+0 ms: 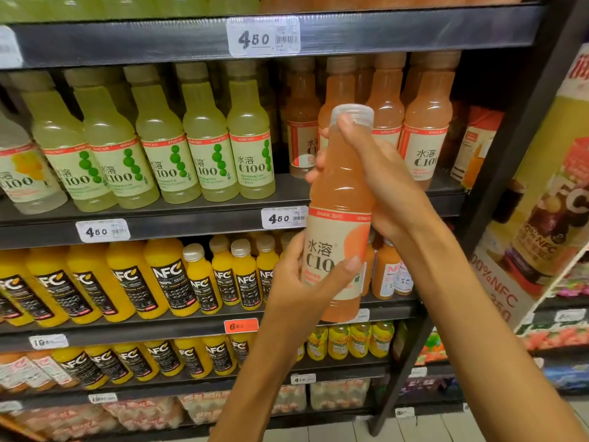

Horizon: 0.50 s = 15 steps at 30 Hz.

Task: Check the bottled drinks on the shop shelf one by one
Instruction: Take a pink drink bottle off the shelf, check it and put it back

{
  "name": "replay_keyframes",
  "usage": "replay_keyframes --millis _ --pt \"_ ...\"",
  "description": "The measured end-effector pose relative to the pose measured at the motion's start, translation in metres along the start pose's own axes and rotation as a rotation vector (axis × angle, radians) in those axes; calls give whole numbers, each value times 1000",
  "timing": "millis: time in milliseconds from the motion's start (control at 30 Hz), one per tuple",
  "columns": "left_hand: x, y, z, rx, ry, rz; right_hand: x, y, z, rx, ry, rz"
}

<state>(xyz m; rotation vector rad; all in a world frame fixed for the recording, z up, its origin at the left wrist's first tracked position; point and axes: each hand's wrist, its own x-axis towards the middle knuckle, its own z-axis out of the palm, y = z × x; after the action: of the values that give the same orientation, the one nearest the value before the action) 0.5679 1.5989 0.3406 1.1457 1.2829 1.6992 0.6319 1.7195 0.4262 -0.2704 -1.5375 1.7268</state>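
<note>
Head view, both grips, left hand and right hand, clasping peach bottle clear of shelf edge.

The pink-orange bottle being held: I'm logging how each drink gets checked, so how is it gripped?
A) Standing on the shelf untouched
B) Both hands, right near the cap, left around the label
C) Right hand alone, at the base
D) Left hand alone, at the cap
B: the right hand wraps the neck of the pink-orange bottle just under its cap, while the left hand grips the labelled lower part, off the shelf.
</note>
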Motion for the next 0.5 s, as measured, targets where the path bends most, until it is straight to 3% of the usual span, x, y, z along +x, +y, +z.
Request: replay_keyframes --millis 267,333,500 --pt "1 1 -11 -213 -267 -186 7 -1 0 449 -237 79" --pt "3 -1 -8 -178 -229 -145 9 0 0 398 -207 44" --pt "10 -8 -6 -49 -101 25 9 -3 -9 -37 -101 -56"
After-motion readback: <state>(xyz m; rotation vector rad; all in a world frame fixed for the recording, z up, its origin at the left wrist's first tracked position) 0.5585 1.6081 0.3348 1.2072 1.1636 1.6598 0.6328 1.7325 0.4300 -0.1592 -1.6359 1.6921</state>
